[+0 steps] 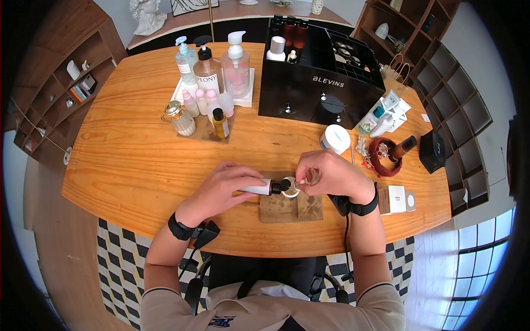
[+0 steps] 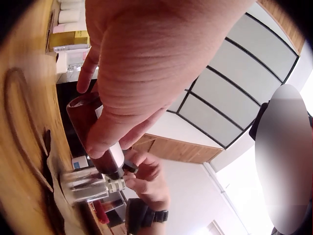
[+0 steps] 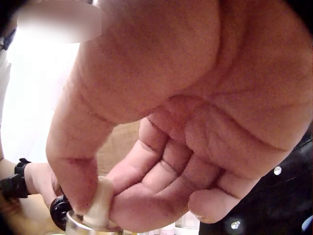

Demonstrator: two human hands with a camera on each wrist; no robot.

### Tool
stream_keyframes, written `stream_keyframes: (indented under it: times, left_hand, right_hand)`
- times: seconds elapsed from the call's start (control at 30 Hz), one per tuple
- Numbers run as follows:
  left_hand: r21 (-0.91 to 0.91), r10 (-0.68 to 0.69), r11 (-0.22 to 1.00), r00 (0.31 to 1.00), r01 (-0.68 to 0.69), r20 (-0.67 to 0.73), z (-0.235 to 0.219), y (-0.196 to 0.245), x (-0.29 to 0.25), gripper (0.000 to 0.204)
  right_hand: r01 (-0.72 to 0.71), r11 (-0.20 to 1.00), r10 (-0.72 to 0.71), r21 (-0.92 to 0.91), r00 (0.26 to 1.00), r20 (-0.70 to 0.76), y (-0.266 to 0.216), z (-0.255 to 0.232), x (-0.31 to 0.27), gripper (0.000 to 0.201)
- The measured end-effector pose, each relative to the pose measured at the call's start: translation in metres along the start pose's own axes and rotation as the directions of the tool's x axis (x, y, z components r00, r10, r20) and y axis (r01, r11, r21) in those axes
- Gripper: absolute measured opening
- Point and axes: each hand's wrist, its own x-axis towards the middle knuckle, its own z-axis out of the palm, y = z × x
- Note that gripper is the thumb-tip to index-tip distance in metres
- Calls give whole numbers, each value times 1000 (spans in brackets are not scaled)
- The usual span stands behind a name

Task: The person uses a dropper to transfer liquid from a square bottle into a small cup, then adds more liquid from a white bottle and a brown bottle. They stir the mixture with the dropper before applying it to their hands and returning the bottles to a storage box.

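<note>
My left hand (image 1: 229,185) grips a brown bottle (image 2: 88,115) with a white label and a black top. The bottle lies nearly level, its black top (image 1: 280,188) right at the rim of a small clear jar (image 2: 80,183). Opposite it, thumb and forefinger of my right hand (image 1: 328,171) pinch a small cream-coloured piece (image 3: 99,203) over the jar's mouth. What exactly this piece is I cannot tell. Beneath the jar lies a brown stained mat (image 1: 279,209) on the wooden table (image 1: 149,165).
Pump bottles (image 1: 208,71) and small bottles stand at the back left. A black cosmetics box (image 1: 298,88) fills the back middle. Nearer my right arm are a white-lidded tub (image 1: 335,138), a red ring-shaped holder (image 1: 378,165) with a bottle, and a small white box (image 1: 393,199).
</note>
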Motion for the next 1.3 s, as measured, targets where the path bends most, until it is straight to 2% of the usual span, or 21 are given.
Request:
stream_keyframes:
  times: [0.07, 0.1, 0.17, 0.2, 0.27, 0.3, 0.37, 0.4, 0.47, 0.5, 0.57, 0.6, 0.67, 0.77, 0.9, 0.97, 1.17, 1.3]
  left_hand:
    - [-24, -62, 998, 998, 61, -27, -1, 6, 2, 45]
    - [-24, -62, 998, 998, 61, -27, -1, 7, 3, 45]
    - [-105, -152, 984, 986, 144, -75, -1, 9, 3, 43]
    - [-105, -152, 984, 986, 144, -74, -1, 6, 2, 43]
    - [-13, -17, 1000, 999, 17, -30, -1, 0, 1, 44]
    - [-14, -17, 1000, 999, 16, -30, -1, 1, 1, 44]
    - [-56, -135, 990, 989, 132, -55, -1, 6, 2, 44]
    - [-56, -135, 990, 989, 132, -55, -1, 8, 2, 44]
    - [-106, -172, 981, 982, 164, -80, -2, 10, 3, 44]
    - [-106, -172, 981, 982, 164, -79, -2, 7, 2, 44]
    - [-46, -36, 998, 998, 34, -49, 0, -1, 0, 43]
    - [-47, -36, 998, 998, 34, -49, -1, 1, 1, 43]
    - [-62, -137, 989, 989, 134, -55, -2, 7, 2, 40]
    - [-81, -134, 989, 987, 127, -91, 1, 3, 0, 39]
    - [-44, -59, 997, 997, 58, -41, -1, 0, 0, 40]
    - [-50, -81, 996, 994, 77, -80, 1, 0, 0, 42]
    - [-71, -165, 985, 984, 160, -68, -3, 4, 1, 44]
    - [-82, -174, 982, 982, 167, -77, -4, 6, 2, 45]
  right_hand:
    - [-30, 996, 24, 79, 997, 72, -2, 0, -1, 12]
    - [-30, 996, 24, 79, 997, 72, -2, 0, 0, 12]
    - [12, 996, -12, 85, 1000, 3, -4, 1, 2, 12]
    - [12, 996, -12, 86, 1000, 3, -3, 1, 1, 12]
    - [-26, 998, 26, 54, 1000, 9, 0, 0, 0, 13]
    - [-27, 998, 26, 53, 1000, 9, -1, 0, 0, 13]
    - [-45, 997, 41, 62, 997, 58, -6, -1, 0, 13]
    - [-45, 997, 41, 62, 997, 58, -5, 0, 0, 13]
    - [-9, 999, 10, 46, 1000, -12, -2, 2, 2, 13]
    - [-9, 999, 10, 46, 1000, -12, -1, 2, 1, 13]
    - [-81, 996, 81, 24, 996, 33, -1, 0, 0, 12]
    - [-82, 996, 81, 24, 996, 33, -1, 1, 0, 12]
    - [-37, 994, 33, 105, 999, 35, -3, 2, 0, 12]
    - [23, 999, -22, 33, 999, -26, 1, 2, 2, 13]
    - [-16, 999, 16, 31, 1000, 1, 0, 3, 1, 14]
    - [-24, 992, 20, 123, 999, 35, -4, 3, 2, 14]
    - [17, 995, -16, 101, 1000, -11, -2, 6, 3, 13]
    - [32, 993, -29, 115, 999, -23, -3, 8, 4, 13]
